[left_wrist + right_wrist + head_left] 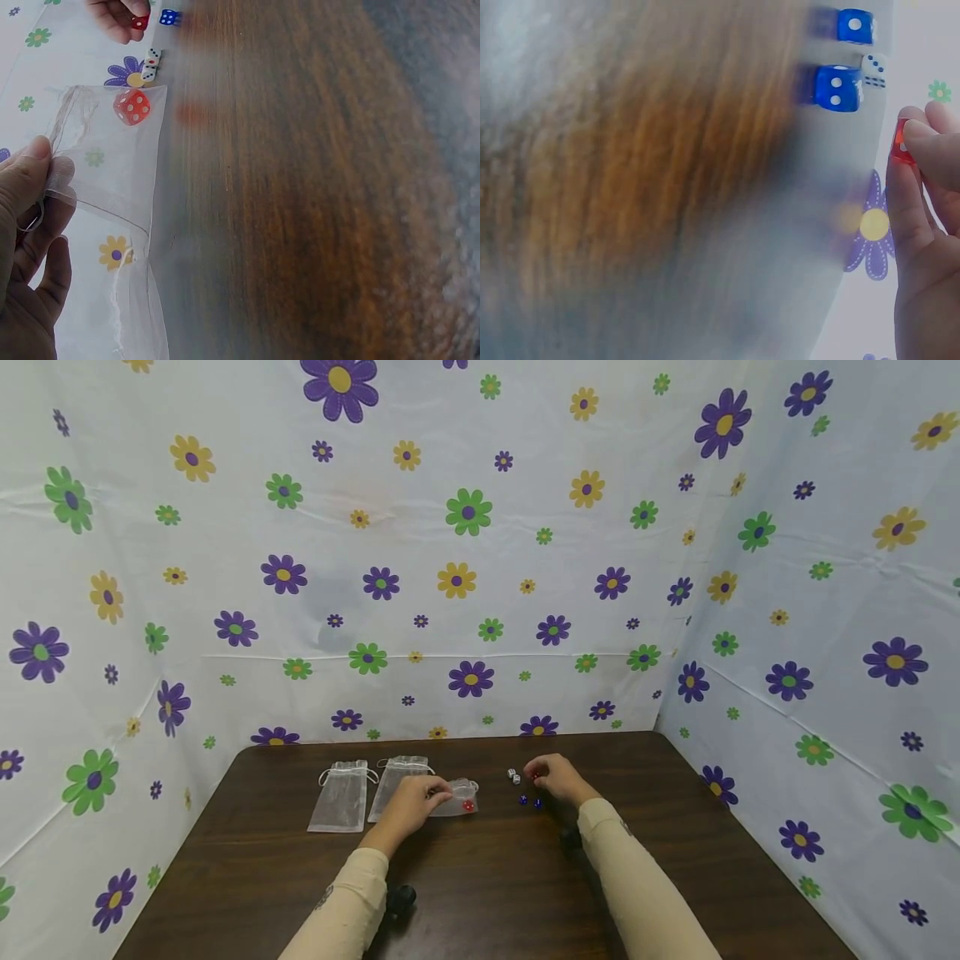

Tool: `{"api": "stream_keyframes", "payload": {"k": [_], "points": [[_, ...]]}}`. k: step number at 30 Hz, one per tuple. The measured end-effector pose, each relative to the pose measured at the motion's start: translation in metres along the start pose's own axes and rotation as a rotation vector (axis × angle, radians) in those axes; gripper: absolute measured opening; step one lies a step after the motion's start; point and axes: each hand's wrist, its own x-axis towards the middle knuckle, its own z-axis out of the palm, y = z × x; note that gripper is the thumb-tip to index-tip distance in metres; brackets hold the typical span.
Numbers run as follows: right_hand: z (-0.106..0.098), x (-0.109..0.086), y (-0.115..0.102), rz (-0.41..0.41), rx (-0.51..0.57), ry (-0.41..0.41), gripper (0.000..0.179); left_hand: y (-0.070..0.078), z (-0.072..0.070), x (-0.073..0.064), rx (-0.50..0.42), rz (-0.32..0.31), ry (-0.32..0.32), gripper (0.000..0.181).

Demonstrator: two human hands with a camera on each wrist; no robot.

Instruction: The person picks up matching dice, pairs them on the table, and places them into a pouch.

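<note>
Right fingers [909,199] pinch a red die [899,144], left fingers [54,274] a bag [112,176], seemingly its edge.

Sheer cloth pouch [105,176], glossy dice [837,90]

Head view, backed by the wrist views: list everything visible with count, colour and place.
table: one, dark brown, foreground
flowered cloth: count unclear, white, behind and beside table
loose mesh bags: two, translucent white, table's left
held mesh bag: one, translucent white, near centre
bagged red die: one, red, inside held mesh bag
unbagged red die: one, red, right of centre
blue dice: two, blue, table
white dice: two, white, beyond blue dice
sleeves: two, beige, lower frame
dark objects: two, black, by sleeves
left fingers: one hand's, pinching held mesh bag
right fingers: one hand's, pinching unbagged red die
</note>
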Motion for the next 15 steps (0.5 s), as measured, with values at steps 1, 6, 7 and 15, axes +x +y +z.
{"api": "stream_keyframes", "payload": {"k": [1,6,7,15], "points": [[-0.001,0.0,0.0,-0.005,-0.002,0.0,0.026,0.0,0.0,0.0,-0.001,0.001,0.001,0.006],[-0.002,0.002,-0.005,-0.039,-0.005,0.001,0.025,0.0,0.001,0.0,-0.003,0.007,0.012,0.007],[-0.002,0.002,-0.007,-0.041,-0.004,-0.001,0.024,0.0,0.001,0.0,-0.003,0.01,0.014,0.007],[-0.004,0.006,-0.028,-0.079,0.002,0.001,0.023,0.002,0.0,-0.001,-0.003,0.005,0.019,0.006]]}}
